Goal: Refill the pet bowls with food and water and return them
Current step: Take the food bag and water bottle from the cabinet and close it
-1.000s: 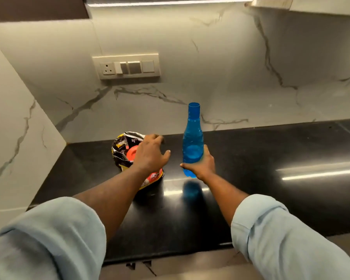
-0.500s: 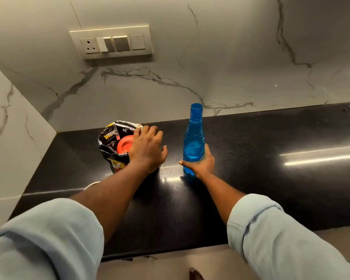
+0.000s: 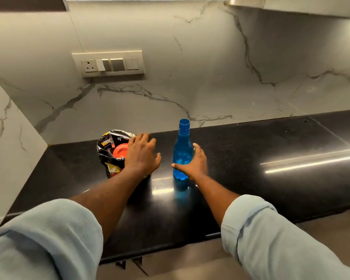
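Desk point(image 3: 271, 150): black and shiny, across the middle of the frame.
Food bag point(image 3: 106, 156): stands open, left of center, near the bottle.
Blue bottle point(image 3: 182, 146): at center, its long way points straight up.
Left hand point(image 3: 141, 156): lies on the bag's top, fingers point(image 3: 143, 138) laid flat, thumb out, not squeezing.
Right hand point(image 3: 194, 164): fingers and thumb wrapped round the bottle's low part; I think it lifts straight up.
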Demonstrator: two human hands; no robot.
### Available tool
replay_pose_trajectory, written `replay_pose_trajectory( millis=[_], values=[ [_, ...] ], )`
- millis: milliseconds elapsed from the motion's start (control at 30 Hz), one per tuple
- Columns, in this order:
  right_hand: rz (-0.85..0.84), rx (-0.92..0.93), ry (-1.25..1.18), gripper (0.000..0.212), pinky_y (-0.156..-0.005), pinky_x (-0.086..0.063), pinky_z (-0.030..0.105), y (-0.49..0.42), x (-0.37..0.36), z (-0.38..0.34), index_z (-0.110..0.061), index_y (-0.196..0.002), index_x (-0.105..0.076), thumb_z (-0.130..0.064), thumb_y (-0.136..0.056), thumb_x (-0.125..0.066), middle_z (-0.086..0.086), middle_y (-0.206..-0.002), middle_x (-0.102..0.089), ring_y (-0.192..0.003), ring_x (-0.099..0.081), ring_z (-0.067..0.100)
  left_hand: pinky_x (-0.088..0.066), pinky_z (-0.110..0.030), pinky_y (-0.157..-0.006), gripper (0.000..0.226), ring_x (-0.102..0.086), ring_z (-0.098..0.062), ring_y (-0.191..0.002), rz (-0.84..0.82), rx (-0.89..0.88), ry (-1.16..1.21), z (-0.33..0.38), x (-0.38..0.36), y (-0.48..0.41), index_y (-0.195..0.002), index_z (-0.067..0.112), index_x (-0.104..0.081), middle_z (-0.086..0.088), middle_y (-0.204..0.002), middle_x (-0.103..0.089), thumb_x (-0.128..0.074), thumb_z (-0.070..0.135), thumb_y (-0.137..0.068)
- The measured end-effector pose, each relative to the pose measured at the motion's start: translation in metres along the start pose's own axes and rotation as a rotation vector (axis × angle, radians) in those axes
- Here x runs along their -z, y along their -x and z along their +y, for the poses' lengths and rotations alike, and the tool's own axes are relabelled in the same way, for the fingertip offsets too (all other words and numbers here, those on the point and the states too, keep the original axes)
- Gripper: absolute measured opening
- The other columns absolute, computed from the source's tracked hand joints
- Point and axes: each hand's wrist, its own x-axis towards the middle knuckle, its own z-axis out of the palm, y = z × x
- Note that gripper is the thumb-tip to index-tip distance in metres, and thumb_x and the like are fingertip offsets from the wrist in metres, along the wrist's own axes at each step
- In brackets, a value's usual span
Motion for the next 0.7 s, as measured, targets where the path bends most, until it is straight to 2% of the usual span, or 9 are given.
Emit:
replay_pose_trajectory(
  millis=[100, 233, 333, 400, 533, 600, 700],
  values=[
    [0.024, 0.042, 0.043, 0.125, -0.124, -0.034, 0.048, 0.023, 0.023, -0.015, -0.028, -0.165, -0.022, -0.043, -0.066, -0.097, 0.003, -0.166, -0.033, -0.154, -0.030, 0.025, -0.043, -0.048, -0.114, 0.048, -0.055, -0.032, -0.132, 0.048, -0.010, 0.052, 0.008, 0.024, 0.016, -0.124, 0.014, -0.071, -0.012, -0.139, -0.063, -0.068, 0.049, -0.090],
    [0.096, 0.133, 0.100, 0.103, -0.119, -0.043, 0.045, 0.067, 0.048, -0.029, -0.029, -0.161, -0.030, -0.030, -0.076, -0.089, 0.001, -0.162, -0.038, -0.148, -0.039, 0.021, -0.038, -0.047, -0.119, 0.048, -0.051, -0.032, -0.139, 0.117, -0.032, 0.110, 0.014, 0.063, 0.046, -0.127, 0.015, -0.072, -0.012, -0.147, -0.059, -0.068, 0.047, -0.092],
    [0.161, 0.175, 0.035, 0.073, -0.106, -0.052, 0.037, 0.093, 0.067, -0.044, -0.026, -0.149, -0.047, -0.024, -0.085, -0.082, -0.002, -0.148, -0.050, -0.133, -0.053, 0.018, -0.041, -0.048, -0.118, 0.047, -0.052, -0.033, -0.137, 0.175, -0.042, 0.128, 0.011, 0.092, 0.068, -0.123, 0.014, -0.072, -0.011, -0.145, -0.061, -0.068, 0.047, -0.091],
    [0.210, 0.163, -0.052, 0.053, -0.092, -0.052, 0.031, 0.102, 0.083, -0.062, -0.022, -0.137, -0.057, -0.020, -0.088, -0.079, -0.001, -0.136, -0.057, -0.120, -0.061, 0.017, -0.041, -0.047, -0.117, 0.047, -0.053, -0.033, -0.136, 0.204, -0.035, 0.133, 0.005, 0.110, 0.082, -0.123, 0.013, -0.072, -0.011, -0.144, -0.061, -0.067, 0.046, -0.090],
    [0.351, 0.105, -0.296, 0.006, -0.078, -0.054, 0.035, 0.112, 0.117, -0.101, -0.018, -0.100, -0.067, -0.020, -0.095, -0.070, 0.001, -0.098, -0.070, -0.094, -0.071, 0.028, -0.039, -0.046, -0.118, 0.047, -0.048, -0.031, -0.141, 0.232, -0.011, 0.137, -0.003, 0.138, 0.103, -0.128, 0.015, -0.069, -0.008, -0.149, -0.056, -0.067, 0.045, -0.092],
    [0.349, 0.126, -0.428, 0.012, -0.075, -0.058, 0.038, 0.113, 0.136, -0.120, -0.017, -0.091, -0.066, -0.022, -0.101, -0.063, 0.007, -0.091, -0.072, -0.085, -0.073, 0.029, -0.040, -0.046, -0.119, 0.048, -0.046, -0.030, -0.143, 0.258, -0.001, 0.145, -0.002, 0.154, 0.107, -0.130, 0.016, -0.068, -0.008, -0.152, -0.053, -0.067, 0.046, -0.092],
    [0.247, 0.180, -0.606, 0.022, -0.069, -0.056, 0.033, 0.116, 0.176, -0.143, -0.010, -0.105, -0.068, -0.026, -0.108, -0.053, 0.016, -0.103, -0.074, -0.082, -0.073, 0.027, -0.040, -0.046, -0.117, 0.050, -0.045, -0.030, -0.143, 0.321, 0.001, 0.158, 0.013, 0.180, 0.108, -0.131, 0.016, -0.067, -0.009, -0.152, -0.052, -0.068, 0.047, -0.092]
  ],
)
